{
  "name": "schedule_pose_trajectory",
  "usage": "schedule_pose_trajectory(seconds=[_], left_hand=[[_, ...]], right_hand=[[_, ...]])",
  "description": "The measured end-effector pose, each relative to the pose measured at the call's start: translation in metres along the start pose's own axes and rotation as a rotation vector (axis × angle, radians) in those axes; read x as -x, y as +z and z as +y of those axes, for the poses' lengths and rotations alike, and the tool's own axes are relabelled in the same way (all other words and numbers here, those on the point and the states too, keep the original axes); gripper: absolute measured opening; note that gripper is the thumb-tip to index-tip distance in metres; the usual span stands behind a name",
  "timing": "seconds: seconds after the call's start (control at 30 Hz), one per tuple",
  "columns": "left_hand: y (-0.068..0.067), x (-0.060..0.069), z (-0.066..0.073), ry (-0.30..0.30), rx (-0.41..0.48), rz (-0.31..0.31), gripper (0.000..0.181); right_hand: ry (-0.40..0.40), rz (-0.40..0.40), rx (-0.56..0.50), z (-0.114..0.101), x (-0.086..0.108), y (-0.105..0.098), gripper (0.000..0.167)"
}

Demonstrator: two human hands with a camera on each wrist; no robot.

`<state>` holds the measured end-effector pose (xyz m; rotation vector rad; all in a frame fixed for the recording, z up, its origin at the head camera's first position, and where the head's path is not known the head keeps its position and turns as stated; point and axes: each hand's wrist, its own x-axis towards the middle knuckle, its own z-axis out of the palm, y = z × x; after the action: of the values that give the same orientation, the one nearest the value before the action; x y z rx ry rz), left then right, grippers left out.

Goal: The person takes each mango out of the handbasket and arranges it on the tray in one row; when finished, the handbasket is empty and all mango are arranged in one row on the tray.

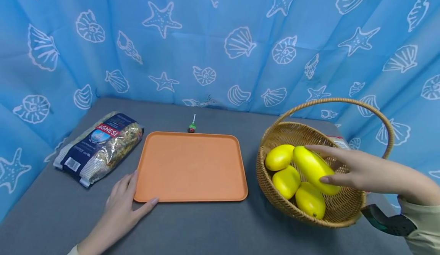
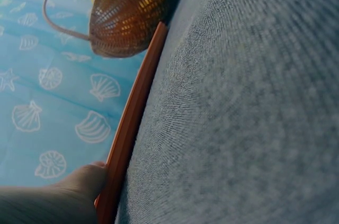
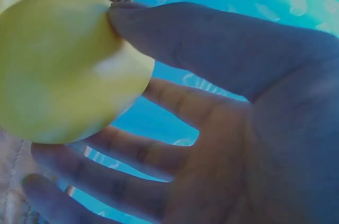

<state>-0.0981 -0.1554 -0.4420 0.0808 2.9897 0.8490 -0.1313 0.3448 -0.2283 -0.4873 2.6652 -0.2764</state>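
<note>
Between the right hand's (image 1: 364, 167) thumb and fingers, a long yellow fruit (image 1: 313, 169) is pinched above the basket (image 1: 293, 129), partly hiding three more yellow fruits (image 1: 286, 181). Past that hand, a packet (image 1: 339, 142) is mostly hidden. The left hand (image 1: 120, 201), fingers straight, touches the tray's (image 1: 189, 167) corner.

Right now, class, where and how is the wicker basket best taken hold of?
I'd take the wicker basket by the middle of its arched handle, coming from above: the arch rises clear over the basket and its top is unobstructed. The opening looks a poorer choice, since yellow fruits and the right grip crowd it.
</note>
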Motion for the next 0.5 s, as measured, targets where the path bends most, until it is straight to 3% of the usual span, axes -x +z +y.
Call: schedule_pose_trajectory(seconds=[0.13,0.37,0.5], left_hand=[[-0.001,-0.001,0.000,-0.005,-0.004,-0.012,0.111],[-0.001,0.000,-0.001,-0.004,-0.015,-0.012,0.110],[0.000,0.000,-0.002,0.042,-0.023,0.022,0.105]], right_hand=[[-0.048,0.046,0.047,-0.015,0.003,-0.001,0.074],[-0.137,0.040,-0.014,-0.054,0.002,-0.007,0.075],[-0.221,0.084,0.075,-0.083,-0.004,-0.011,0.071]])
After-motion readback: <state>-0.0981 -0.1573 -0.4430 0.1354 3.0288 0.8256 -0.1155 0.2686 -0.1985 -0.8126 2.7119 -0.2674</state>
